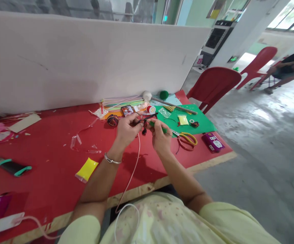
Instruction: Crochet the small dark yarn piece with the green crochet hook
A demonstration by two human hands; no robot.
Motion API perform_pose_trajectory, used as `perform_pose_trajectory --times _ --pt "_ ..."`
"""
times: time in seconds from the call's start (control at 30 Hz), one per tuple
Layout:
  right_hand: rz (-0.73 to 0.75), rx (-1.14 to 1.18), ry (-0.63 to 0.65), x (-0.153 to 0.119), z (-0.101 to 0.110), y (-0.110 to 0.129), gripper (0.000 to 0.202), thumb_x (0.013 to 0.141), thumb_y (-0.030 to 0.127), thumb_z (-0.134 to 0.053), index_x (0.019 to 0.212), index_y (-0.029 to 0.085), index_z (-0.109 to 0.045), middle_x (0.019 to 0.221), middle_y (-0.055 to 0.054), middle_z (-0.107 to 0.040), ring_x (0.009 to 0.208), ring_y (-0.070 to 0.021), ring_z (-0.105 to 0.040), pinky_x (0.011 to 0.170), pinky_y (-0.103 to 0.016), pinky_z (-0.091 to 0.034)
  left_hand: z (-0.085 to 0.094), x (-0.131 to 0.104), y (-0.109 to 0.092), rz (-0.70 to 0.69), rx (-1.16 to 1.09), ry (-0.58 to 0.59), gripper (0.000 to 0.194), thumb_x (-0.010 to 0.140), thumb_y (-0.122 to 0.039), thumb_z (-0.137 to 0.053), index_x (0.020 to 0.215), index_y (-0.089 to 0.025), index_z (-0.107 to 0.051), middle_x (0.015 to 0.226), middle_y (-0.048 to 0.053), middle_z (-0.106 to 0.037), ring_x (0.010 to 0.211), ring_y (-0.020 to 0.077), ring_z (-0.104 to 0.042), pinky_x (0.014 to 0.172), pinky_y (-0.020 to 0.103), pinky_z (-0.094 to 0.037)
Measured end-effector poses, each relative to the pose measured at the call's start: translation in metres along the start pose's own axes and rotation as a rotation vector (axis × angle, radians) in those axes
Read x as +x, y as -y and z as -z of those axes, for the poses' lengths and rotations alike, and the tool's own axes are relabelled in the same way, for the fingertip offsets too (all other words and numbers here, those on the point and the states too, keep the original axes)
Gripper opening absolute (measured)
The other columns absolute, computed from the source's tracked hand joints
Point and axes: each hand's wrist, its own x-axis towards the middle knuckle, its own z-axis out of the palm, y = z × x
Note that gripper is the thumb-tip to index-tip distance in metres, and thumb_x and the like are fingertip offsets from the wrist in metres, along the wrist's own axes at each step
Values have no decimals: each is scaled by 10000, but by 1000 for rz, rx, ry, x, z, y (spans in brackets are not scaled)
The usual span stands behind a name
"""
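Observation:
Both my hands are raised over the middle of the red table (47, 176), close together. My left hand (129, 130), with a silver bracelet at its wrist, pinches a small dark piece (144, 130) made of cord or wire. In my right hand (160, 137) is a green-handled tool (164, 130), its front end against the dark piece. A pale pink cable (136, 159) hangs down from the left fingers toward my lap. Scissors (187, 140) with yellow and red handles lie just right of my right hand. Finger parts overlap the dark piece and hide some of it.
A green sheet (205, 123) carries small packets. A phone (127, 110), a dark yarn ball (112, 120) and sticks lie behind my hands. A yellow packet (87, 169), a black cutter (13, 167) and purple box (212, 142) are around. Red chair (215, 83) at right; a person sits farther off.

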Motion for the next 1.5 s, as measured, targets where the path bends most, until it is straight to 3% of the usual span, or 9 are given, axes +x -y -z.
perform_pose_trajectory --times 0.1,0.23,0.33,0.47,0.7,0.87,1.13,1.3,1.5 --pt "234 -213 -4 -7 -5 -2 212 914 457 -763 975 272 -845 1007 -37 -816 927 -201 -755 890 -383 -641 -7 -2 1 -88 100 -81 372 733 -154 -754 1099 -191 -812 674 -54 -518 614 89 -481 565 206 -400" --pt "445 -152 -8 -11 -14 -11 190 943 443 -742 1057 328 -842 1096 -30 -814 1095 -220 -740 995 -408 -614 -14 -5 -7 12 -233 -119 254 702 -190 -782 955 -183 -799 654 -58 -485 537 67 -402 477 200 -319" --pt "343 12 68 -6 -15 -17 239 914 519 -760 1038 330 -839 1077 -30 -817 1011 -212 -766 907 -393 -646 -8 -3 -15 176 -467 -87 315 595 -170 -846 906 -171 -795 611 -75 -442 477 41 -319 424 191 -202" --pt "200 29 178 13 -1 -8 343 804 614 -830 938 299 -843 980 -36 -823 880 -214 -771 796 -395 -667 12 1 -23 302 -483 40 455 553 -129 -875 1004 -155 -819 585 -74 -457 458 28 -301 419 180 -156" --pt "309 -171 324 27 27 23 277 823 591 -824 931 340 -864 982 -50 -817 988 -246 -755 830 -410 -651 21 3 -22 350 -460 190 458 588 -129 -873 1045 -146 -835 624 -39 -543 453 16 -321 412 192 -162" --pt "383 -388 411 26 36 35 239 834 561 -826 980 377 -868 1019 -50 -824 989 -250 -758 958 -433 -616 22 2 -24 353 -423 187 426 583 -138 -862 1008 -145 -844 583 -47 -529 444 20 -294 414 191 -169" --pt "348 -527 613 36 44 71 233 831 523 -840 970 339 -875 990 -63 -834 957 -255 -771 944 -427 -616 27 3 -25 322 -294 197 374 547 -154 -857 921 -134 -860 552 -12 -582 453 46 -364 452 204 -202" --pt "185 -439 593 44 44 81 306 857 562 -799 849 264 -868 856 -71 -814 813 -220 -746 785 -384 -635 27 1 -25 331 -238 264 329 545 -133 -814 869 -140 -871 542 -2 -592 448 49 -345 449 219 -190" --pt "-93 -164 486 44 38 63 391 765 603 -863 709 220 -804 745 -38 -778 615 -151 -688 568 -295 -602 27 1 -23 344 -246 265 324 542 -117 -800 855 -160 -872 530 -5 -597 436 46 -333 444 219 -188"
